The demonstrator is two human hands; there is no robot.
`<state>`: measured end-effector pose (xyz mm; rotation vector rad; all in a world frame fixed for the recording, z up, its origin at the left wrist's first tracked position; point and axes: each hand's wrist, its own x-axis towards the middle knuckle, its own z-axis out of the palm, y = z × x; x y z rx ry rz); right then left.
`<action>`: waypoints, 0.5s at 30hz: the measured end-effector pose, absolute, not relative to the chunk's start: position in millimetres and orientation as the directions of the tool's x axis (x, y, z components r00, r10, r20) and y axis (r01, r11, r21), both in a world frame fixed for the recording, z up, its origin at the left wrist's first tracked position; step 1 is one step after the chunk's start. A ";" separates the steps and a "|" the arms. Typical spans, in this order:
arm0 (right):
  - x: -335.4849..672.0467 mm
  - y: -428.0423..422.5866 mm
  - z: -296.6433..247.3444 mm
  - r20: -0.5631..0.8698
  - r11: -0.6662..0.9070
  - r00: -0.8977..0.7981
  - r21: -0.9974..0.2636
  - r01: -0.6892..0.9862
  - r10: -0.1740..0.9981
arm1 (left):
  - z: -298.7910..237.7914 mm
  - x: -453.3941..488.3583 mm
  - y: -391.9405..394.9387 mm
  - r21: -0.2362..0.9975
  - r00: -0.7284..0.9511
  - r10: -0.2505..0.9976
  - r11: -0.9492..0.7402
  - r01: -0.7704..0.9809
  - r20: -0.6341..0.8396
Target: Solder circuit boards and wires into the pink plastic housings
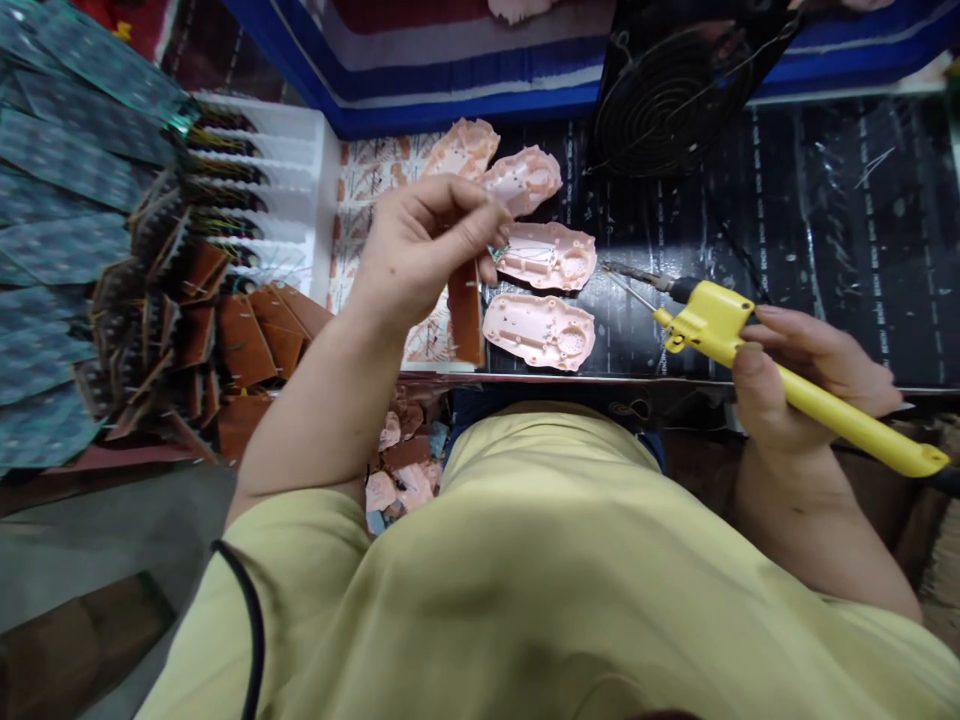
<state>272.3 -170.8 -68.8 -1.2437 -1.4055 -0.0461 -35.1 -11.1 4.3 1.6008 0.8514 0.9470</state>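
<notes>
My right hand (802, 375) is wrapped round the yellow handle of a soldering iron (787, 375), whose thin metal tip (630, 280) points left toward the pink plastic shells. My left hand (427, 250) is pinched shut above the bench, holding something small near the second shell; I cannot make out what it is. Several pink plastic shells lie inside-up in a row: one nearest me (540, 332), one behind it (547, 256), and two further back (521, 180). A brown circuit board (466, 315) stands just below my left hand.
A heap of brown circuit boards with wires (202, 330) and green boards (60, 200) fills the left. A white slotted tray (292, 180) sits behind them. A black fan (675, 100) stands at the back. Pink scraps (397, 470) lie under the bench edge (675, 380).
</notes>
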 end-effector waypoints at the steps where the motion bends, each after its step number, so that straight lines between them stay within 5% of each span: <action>1: 273.5 -172.0 -69.3 0.727 0.409 0.275 -0.611 0.678 0.629 | 9.7 -34.8 -13.4 0.956 0.536 0.839 -0.227 0.184 0.097; 5: 276.8 -180.3 -69.6 0.748 0.456 0.257 -0.600 0.658 0.612 | 17.5 -28.3 -26.5 0.662 0.731 0.671 -0.494 0.564 -0.123; 9: 274.4 -196.3 -60.7 0.707 0.518 0.117 -0.610 0.599 0.698 | 12.5 -17.7 -34.9 0.358 0.726 0.624 -0.633 0.686 -0.288; 15: 264.8 -207.3 -45.8 0.687 0.600 -0.126 -0.512 0.615 0.716 | 14.0 -10.9 -38.4 0.254 0.681 0.625 -0.638 0.727 -0.381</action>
